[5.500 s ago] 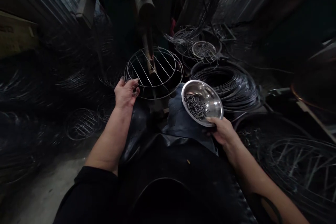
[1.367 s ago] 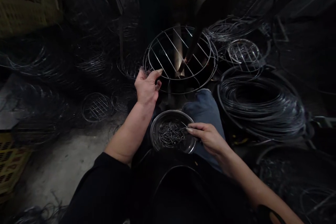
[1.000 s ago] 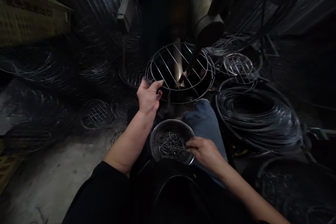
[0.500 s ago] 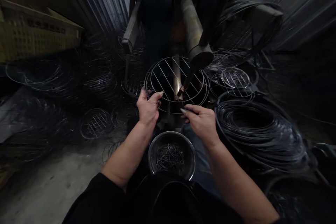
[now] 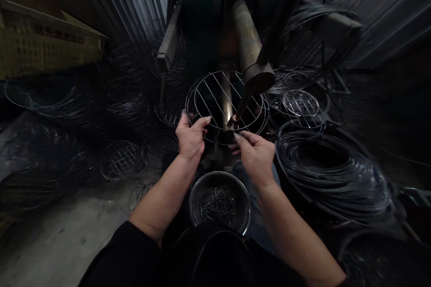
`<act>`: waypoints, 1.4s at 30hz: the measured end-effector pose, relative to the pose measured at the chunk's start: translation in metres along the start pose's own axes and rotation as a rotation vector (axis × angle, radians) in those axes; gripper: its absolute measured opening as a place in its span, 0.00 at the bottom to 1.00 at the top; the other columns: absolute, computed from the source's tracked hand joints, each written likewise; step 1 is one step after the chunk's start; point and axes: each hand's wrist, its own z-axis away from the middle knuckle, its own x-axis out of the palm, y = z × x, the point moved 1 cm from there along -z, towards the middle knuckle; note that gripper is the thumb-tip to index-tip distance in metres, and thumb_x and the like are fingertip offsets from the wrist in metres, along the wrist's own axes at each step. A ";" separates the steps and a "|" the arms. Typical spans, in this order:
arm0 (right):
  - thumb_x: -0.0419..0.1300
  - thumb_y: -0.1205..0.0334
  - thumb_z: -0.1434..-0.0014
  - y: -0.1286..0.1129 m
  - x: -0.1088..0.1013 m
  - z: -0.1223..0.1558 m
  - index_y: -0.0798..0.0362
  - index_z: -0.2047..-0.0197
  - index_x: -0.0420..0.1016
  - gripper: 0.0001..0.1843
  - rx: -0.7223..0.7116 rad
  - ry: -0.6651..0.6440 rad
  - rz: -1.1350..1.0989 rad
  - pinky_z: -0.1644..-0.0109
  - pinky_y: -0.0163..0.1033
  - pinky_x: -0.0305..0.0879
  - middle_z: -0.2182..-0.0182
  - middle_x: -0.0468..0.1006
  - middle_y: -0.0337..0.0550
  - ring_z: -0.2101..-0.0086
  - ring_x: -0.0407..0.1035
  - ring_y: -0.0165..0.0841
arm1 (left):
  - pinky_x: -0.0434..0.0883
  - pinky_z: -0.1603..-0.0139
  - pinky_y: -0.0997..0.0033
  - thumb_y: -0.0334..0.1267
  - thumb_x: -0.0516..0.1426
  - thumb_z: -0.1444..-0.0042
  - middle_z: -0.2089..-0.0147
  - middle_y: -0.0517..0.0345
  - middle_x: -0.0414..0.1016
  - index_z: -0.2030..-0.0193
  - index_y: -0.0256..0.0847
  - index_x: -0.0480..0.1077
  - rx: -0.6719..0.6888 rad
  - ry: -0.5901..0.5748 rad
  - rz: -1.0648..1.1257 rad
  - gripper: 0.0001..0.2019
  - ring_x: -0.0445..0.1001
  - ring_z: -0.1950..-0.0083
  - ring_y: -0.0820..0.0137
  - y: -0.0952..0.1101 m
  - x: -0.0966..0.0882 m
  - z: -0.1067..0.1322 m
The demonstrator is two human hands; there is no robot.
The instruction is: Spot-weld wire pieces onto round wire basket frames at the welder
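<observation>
A round wire rack (image 5: 215,94) lies on a welding machine, under its slanted electrode arm (image 5: 251,69). My left hand (image 5: 190,135) is closed on the rack's near-left rim. My right hand (image 5: 254,152) hovers at the rack's near edge, fingers pinched together on something too small to make out. A steel bowl (image 5: 218,197) of short wire pieces rests on my lap, just below both hands.
A big coil of dark wire (image 5: 332,166) lies to the right. Finished wire racks (image 5: 119,159) and loose rings litter the floor at left, another rack (image 5: 299,103) at the back right. A yellowish crate (image 5: 43,47) stands far left. Corrugated metal walls enclose the spot.
The bowl went from my right hand to my lap. My right hand dipped into the bowl, then rose to the rack's near edge. My left hand stayed on the rim.
</observation>
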 end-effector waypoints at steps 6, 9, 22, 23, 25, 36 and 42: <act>0.66 0.58 0.52 0.012 0.002 0.002 0.57 0.68 0.77 0.11 0.011 0.071 -0.181 0.78 0.33 0.68 0.80 0.77 0.40 0.81 0.70 0.30 | 0.59 0.79 0.80 0.30 0.67 0.69 0.64 0.65 0.62 0.65 0.41 0.63 -0.040 0.008 0.015 0.22 0.65 0.73 0.82 -0.001 -0.001 -0.006; 0.66 0.58 0.52 0.011 0.003 0.001 0.57 0.68 0.77 0.11 0.013 0.060 -0.186 0.78 0.34 0.68 0.79 0.77 0.39 0.82 0.69 0.29 | 0.59 0.80 0.80 0.31 0.67 0.69 0.64 0.64 0.63 0.65 0.40 0.64 -0.033 -0.006 0.002 0.22 0.65 0.72 0.81 0.001 0.000 -0.010; 0.68 0.55 0.54 0.018 0.006 -0.004 0.56 0.66 0.78 0.14 0.005 0.108 -0.238 0.79 0.35 0.68 0.75 0.78 0.39 0.81 0.70 0.29 | 0.57 0.80 0.79 0.31 0.68 0.69 0.63 0.63 0.64 0.62 0.40 0.67 -0.045 -0.040 -0.010 0.23 0.65 0.73 0.81 -0.001 0.003 -0.015; 0.68 0.56 0.54 0.018 0.007 -0.005 0.56 0.66 0.78 0.14 -0.003 0.112 -0.241 0.79 0.35 0.68 0.75 0.78 0.39 0.81 0.70 0.29 | 0.58 0.80 0.79 0.31 0.68 0.68 0.63 0.63 0.64 0.62 0.40 0.67 -0.046 -0.042 -0.007 0.23 0.65 0.73 0.81 -0.001 0.003 -0.016; 0.67 0.57 0.54 0.016 0.007 -0.005 0.56 0.67 0.78 0.13 -0.023 0.114 -0.245 0.78 0.35 0.69 0.75 0.78 0.39 0.81 0.70 0.29 | 0.58 0.79 0.79 0.31 0.68 0.69 0.63 0.63 0.64 0.63 0.40 0.67 -0.051 -0.039 -0.001 0.22 0.65 0.73 0.81 -0.001 0.003 -0.017; 0.65 0.59 0.51 0.007 0.009 -0.010 0.57 0.66 0.78 0.10 -0.045 0.078 -0.200 0.77 0.33 0.69 0.74 0.78 0.41 0.76 0.74 0.33 | 0.57 0.80 0.80 0.32 0.68 0.70 0.70 0.66 0.64 0.66 0.40 0.63 -0.096 -0.028 0.004 0.23 0.65 0.75 0.80 0.001 0.007 -0.024; 0.65 0.61 0.50 0.009 0.012 -0.016 0.56 0.67 0.78 0.08 -0.056 0.061 -0.240 0.78 0.30 0.68 0.78 0.77 0.38 0.78 0.74 0.31 | 0.56 0.82 0.80 0.30 0.68 0.71 0.72 0.67 0.64 0.65 0.41 0.61 -0.127 -0.003 -0.008 0.25 0.65 0.77 0.79 0.001 0.010 -0.029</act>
